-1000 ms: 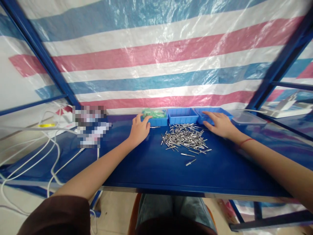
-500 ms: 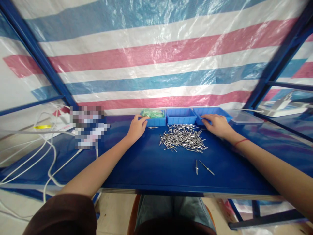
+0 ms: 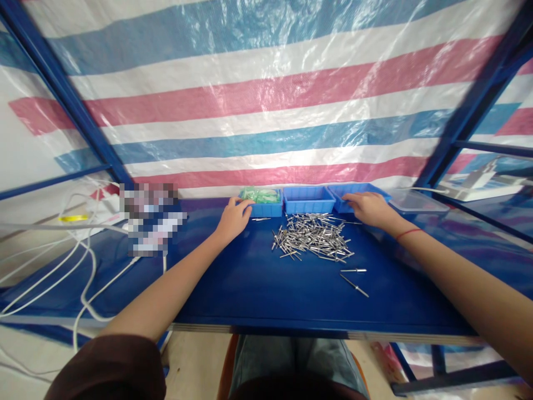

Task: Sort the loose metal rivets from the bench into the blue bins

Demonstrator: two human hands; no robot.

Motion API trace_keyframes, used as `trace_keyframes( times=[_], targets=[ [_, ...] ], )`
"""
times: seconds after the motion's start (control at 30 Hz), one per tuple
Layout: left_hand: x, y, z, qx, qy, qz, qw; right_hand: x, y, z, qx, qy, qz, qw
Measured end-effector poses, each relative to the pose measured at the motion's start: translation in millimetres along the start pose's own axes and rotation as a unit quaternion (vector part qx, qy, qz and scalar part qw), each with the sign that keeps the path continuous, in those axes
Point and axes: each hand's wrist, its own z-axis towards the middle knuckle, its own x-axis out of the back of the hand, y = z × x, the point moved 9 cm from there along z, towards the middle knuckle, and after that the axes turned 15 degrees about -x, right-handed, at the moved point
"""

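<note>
My left hand (image 3: 234, 217) is at the left corner of a blue bin (image 3: 267, 209) holding green, plastic-looking pieces, its thumb and fingers closed about the corner. My right hand (image 3: 367, 208) grips the near side of another blue bin (image 3: 339, 203) at the right, its fingers bent over the rim. Between these two stands a third blue bin (image 3: 308, 204) with nothing visible in it. In front of the bins lies a heap of silver pop rivets (image 3: 312, 238). Two loose rivets lie nearer me, one crosswise (image 3: 353, 270) and one slanted (image 3: 354, 285).
At the left are white cables (image 3: 85, 278) and a blurred-out patch (image 3: 152, 219). A clear plastic lid or tray (image 3: 418, 201) lies right of the bins, with a white power strip (image 3: 478, 183) beyond. Blue posts (image 3: 466, 105) and a striped sheet (image 3: 266, 100) enclose the table (image 3: 233, 283).
The right-hand bin has shifted slightly left with my right hand on it. One loose rivet has turned from pointing toward me to lying crosswise. My left hand has stayed almost still.
</note>
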Motion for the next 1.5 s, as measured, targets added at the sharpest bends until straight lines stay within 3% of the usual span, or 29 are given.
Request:
trace_keyframes(
  times=[0.5, 0.6, 0.7, 0.8, 0.9, 1.0, 1.17, 1.4, 1.5],
  targets=[
    [-1.4, -4.3, 2.3, -0.007, 0.014, -0.003, 1.0, -5.9, -1.2, -2.2, 0.0, -0.017, 0.035, 0.999],
    [8.7, 8.5, -0.7, -0.01, 0.028, 0.041, 0.999, 11.5, -6.1, -7.2, 0.016, 0.023, 0.03, 0.999],
    [24.0, 34.4, -3.4, -0.045, 0.058, 0.106, 0.992, 40.0, -21.4, -21.4, 0.037, 0.086, 0.065, 0.993],
    [15.9, 59.8, -3.3, -0.116, 0.01, 0.1, 0.988, 51.4, -51.9, -33.9, 0.084, 0.081, 0.111, 0.987],
    [5.1, 64.9, -4.0, -0.129, -0.026, 0.115, 0.985, 46.6, -86.7, -32.3, 0.14, 0.076, 0.094, 0.983],
    [0.0, 59.3, -4.2, -0.118, -0.033, 0.132, 0.984, 28.1, -104.2, -13.2, 0.139, 0.038, 0.069, 0.987],
    [-1.6, 56.1, -4.9, -0.13, -0.031, 0.121, 0.984, 6.1, -101.9, 5.8, 0.091, -0.017, 0.097, 0.991],
    [-2.7, 59.7, -5.1, -0.147, -0.034, 0.109, 0.983, 2.8, -98.5, 2.0, 0.098, -0.022, 0.134, 0.986],
    [3.3, 59.9, -4.7, -0.15, -0.014, 0.1, 0.984, 14.2, -98.4, 2.2, 0.114, -0.003, 0.15, 0.982]
  ],
)
